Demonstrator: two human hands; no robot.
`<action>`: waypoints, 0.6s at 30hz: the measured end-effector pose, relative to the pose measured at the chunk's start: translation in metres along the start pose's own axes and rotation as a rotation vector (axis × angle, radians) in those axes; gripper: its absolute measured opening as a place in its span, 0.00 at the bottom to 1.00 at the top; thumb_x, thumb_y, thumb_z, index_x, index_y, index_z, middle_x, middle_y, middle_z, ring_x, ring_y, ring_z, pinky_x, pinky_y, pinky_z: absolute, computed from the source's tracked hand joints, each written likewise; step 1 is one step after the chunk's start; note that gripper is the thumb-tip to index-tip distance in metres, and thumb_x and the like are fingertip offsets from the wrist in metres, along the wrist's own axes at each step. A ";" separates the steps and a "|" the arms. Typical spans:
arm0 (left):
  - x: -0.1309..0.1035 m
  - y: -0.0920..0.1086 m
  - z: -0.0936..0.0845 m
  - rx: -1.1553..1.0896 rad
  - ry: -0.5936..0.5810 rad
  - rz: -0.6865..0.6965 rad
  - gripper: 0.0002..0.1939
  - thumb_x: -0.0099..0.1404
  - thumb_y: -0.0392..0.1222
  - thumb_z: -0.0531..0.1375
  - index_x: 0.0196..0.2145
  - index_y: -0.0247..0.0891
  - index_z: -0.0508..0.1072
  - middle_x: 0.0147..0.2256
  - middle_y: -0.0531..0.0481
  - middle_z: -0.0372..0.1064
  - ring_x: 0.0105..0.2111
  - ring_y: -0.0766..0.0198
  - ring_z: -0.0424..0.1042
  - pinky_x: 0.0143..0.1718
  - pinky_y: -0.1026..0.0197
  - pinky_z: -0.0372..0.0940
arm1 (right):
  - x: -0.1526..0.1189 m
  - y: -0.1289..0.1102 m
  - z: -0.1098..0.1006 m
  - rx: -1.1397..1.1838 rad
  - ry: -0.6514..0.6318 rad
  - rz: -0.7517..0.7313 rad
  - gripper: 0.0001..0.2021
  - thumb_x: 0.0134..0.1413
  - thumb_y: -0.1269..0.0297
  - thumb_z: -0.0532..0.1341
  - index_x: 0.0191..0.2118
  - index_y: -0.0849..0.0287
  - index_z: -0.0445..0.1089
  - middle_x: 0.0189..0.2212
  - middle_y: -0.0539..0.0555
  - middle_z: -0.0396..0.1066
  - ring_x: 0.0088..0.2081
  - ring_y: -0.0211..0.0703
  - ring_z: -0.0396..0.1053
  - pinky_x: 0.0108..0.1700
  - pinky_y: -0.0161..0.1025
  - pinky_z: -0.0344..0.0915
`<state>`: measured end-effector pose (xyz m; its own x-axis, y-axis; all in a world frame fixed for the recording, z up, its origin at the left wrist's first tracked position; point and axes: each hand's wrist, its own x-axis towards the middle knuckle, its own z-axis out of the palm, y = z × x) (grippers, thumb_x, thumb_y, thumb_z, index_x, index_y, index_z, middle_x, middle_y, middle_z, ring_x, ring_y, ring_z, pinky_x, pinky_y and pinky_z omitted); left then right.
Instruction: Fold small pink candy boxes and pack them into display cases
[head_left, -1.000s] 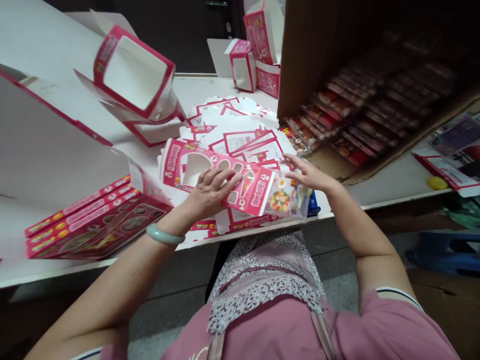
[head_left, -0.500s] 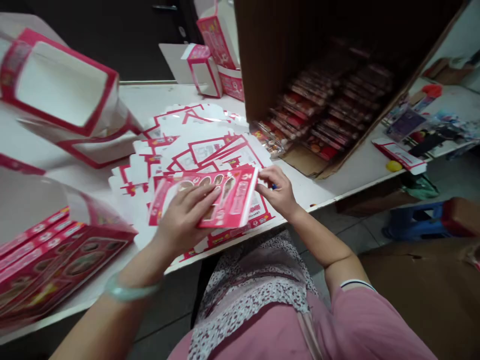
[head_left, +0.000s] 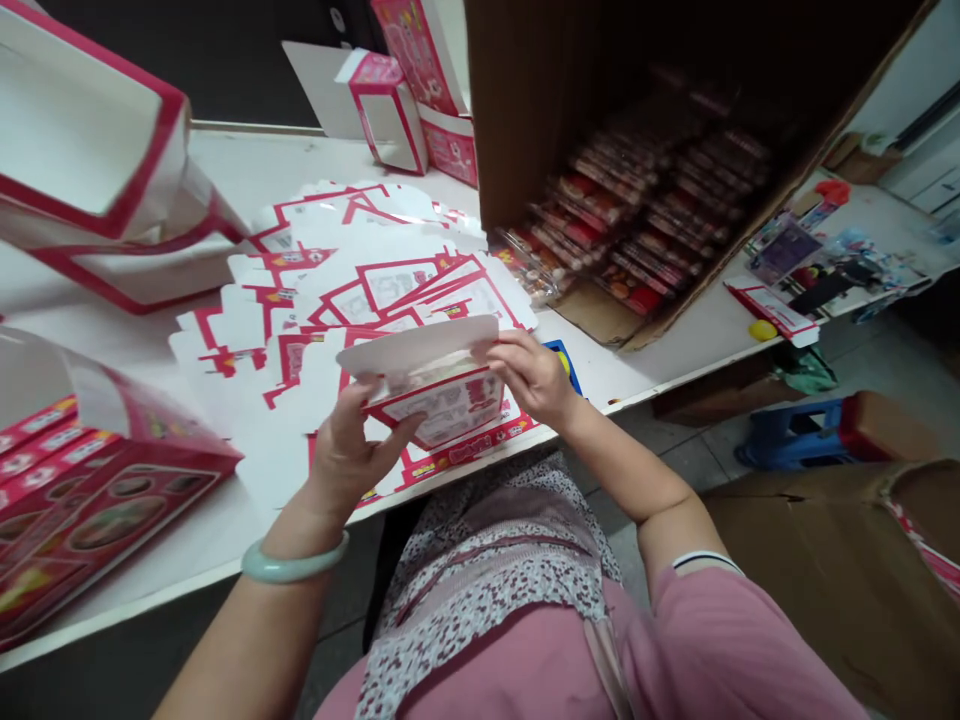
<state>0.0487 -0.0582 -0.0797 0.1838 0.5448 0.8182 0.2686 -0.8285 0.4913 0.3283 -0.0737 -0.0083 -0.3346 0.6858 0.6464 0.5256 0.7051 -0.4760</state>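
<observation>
Between my hands is a small pink and white box (head_left: 450,400), its white flap (head_left: 420,345) raised along the top. My left hand (head_left: 360,435) grips the box's left end, thumb on the printed front. At the right end, my right hand (head_left: 532,375) has its fingers closed on the flap and upper corner. Beneath and behind the box, flat printed cartons (head_left: 300,250) lie spread in overlapping layers on the white table (head_left: 630,365). A blue and yellow object (head_left: 564,365) lies just beyond my right hand. What is inside the box is hard to make out.
A large brown carton (head_left: 517,120) holding rows of wrapped packets (head_left: 637,220) stands at the back right. Pink boxes (head_left: 112,520) stand at the left, with a windowed one (head_left: 75,110) behind. A blue stool (head_left: 795,430) is on the floor at right.
The box has been tipped up, its flap now raised and its other printed side showing. My left hand has moved from its top face to its left end. The blue and yellow object is more exposed.
</observation>
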 end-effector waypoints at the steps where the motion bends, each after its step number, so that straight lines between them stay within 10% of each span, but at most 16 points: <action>1: 0.003 0.000 -0.003 0.058 -0.012 0.057 0.44 0.56 0.38 0.75 0.65 0.48 0.61 0.56 0.48 0.69 0.48 0.60 0.75 0.49 0.62 0.75 | 0.003 0.001 -0.001 0.003 -0.016 0.032 0.18 0.73 0.55 0.49 0.50 0.53 0.75 0.49 0.58 0.73 0.53 0.45 0.72 0.57 0.44 0.72; 6: 0.035 0.038 0.007 0.036 0.151 -0.027 0.14 0.69 0.43 0.65 0.52 0.44 0.72 0.46 0.49 0.74 0.48 0.58 0.74 0.49 0.55 0.73 | 0.012 -0.002 -0.001 0.225 0.075 0.198 0.14 0.69 0.53 0.54 0.52 0.53 0.69 0.52 0.59 0.70 0.54 0.48 0.70 0.52 0.47 0.74; 8: 0.045 0.055 0.013 -0.050 0.239 -0.149 0.17 0.70 0.44 0.63 0.55 0.46 0.69 0.45 0.49 0.73 0.44 0.61 0.75 0.46 0.58 0.73 | 0.012 -0.007 -0.002 0.371 0.123 0.284 0.18 0.67 0.53 0.57 0.58 0.50 0.64 0.52 0.58 0.69 0.52 0.46 0.71 0.45 0.43 0.75; 14: 0.052 0.076 0.002 -0.116 -0.044 -0.059 0.11 0.71 0.48 0.63 0.44 0.41 0.67 0.53 0.41 0.71 0.55 0.51 0.72 0.55 0.47 0.70 | 0.007 -0.022 -0.017 0.382 0.030 0.203 0.09 0.59 0.55 0.66 0.40 0.51 0.70 0.48 0.56 0.71 0.50 0.47 0.71 0.41 0.40 0.74; 18: 0.059 0.084 0.002 -0.063 0.008 -0.082 0.08 0.71 0.37 0.62 0.46 0.40 0.67 0.43 0.45 0.72 0.45 0.59 0.74 0.47 0.55 0.72 | 0.013 -0.036 -0.020 0.250 0.055 0.138 0.04 0.63 0.59 0.63 0.42 0.50 0.73 0.42 0.55 0.74 0.44 0.47 0.73 0.38 0.43 0.74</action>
<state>0.0838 -0.0950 0.0091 0.1562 0.6106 0.7764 0.2229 -0.7875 0.5746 0.3203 -0.0937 0.0294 -0.2271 0.7725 0.5930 0.3519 0.6328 -0.6897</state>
